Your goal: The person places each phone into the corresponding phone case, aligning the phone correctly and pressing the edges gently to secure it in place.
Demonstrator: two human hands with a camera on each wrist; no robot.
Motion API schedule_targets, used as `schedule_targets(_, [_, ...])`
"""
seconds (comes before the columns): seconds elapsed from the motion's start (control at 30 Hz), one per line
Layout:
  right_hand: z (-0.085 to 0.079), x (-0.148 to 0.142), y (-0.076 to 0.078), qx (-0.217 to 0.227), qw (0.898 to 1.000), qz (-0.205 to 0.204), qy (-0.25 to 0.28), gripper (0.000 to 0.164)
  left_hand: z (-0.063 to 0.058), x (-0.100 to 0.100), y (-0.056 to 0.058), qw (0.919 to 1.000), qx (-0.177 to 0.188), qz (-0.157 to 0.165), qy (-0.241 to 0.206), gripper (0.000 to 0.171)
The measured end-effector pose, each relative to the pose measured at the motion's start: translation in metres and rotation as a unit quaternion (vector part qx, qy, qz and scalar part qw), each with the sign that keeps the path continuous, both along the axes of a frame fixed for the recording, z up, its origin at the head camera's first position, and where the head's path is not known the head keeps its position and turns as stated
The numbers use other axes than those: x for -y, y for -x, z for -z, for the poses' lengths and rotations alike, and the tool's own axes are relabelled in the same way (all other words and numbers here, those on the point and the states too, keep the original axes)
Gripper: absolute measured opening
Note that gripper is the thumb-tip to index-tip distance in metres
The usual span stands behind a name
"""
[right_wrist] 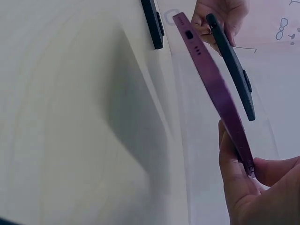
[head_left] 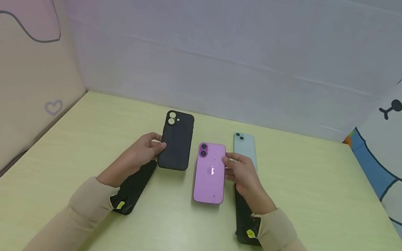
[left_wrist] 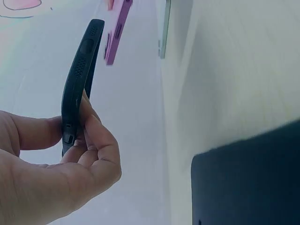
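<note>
In the head view my left hand (head_left: 144, 151) pinches the left edge of a black phone case (head_left: 176, 145), its camera cutouts at the top left. The left wrist view has the thumb on one face of the case (left_wrist: 77, 79) and curled fingers on the other. My right hand (head_left: 243, 172) grips the right edge of a pink phone (head_left: 209, 186), whose back and two lenses face me. Case and phone are held up side by side with a gap between them. In the right wrist view, the phone's (right_wrist: 213, 84) port end points away from the hand.
A light blue phone (head_left: 245, 146) shows beyond my right hand, partly hidden by it. Black flat objects (head_left: 138, 184) with yellow bits show under both wrists. Below lies the pale wooden tabletop (head_left: 173, 238), with a white backdrop (head_left: 208, 60) behind and printed side panels (head_left: 10, 99).
</note>
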State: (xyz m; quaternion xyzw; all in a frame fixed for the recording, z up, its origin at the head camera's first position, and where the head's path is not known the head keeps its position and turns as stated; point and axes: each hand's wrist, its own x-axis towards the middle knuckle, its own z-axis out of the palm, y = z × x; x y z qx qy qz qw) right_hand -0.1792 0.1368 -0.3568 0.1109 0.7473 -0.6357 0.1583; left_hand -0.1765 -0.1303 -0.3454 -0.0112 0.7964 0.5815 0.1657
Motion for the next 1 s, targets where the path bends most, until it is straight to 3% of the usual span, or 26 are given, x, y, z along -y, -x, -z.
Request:
schedule_targets(0.33, [0.001,0.001,0.006,0.006,1.000,0.024,0.010,0.035,0.003,-0.019,-0.016,0.9991,0.010,0.034,-0.025,0.032])
schedule_targets(0.6, [0.000,0.001,0.008,0.011,0.998,0.037,0.048,0.035,0.008,-0.028,-0.024,0.9979,0.009,0.055,-0.032,0.029])
schedule_targets(1.0, [-0.003,0.002,0.008,0.011,0.996,0.044,0.071,0.035,0.014,-0.036,-0.026,0.9975,0.018,0.047,-0.050,0.027])
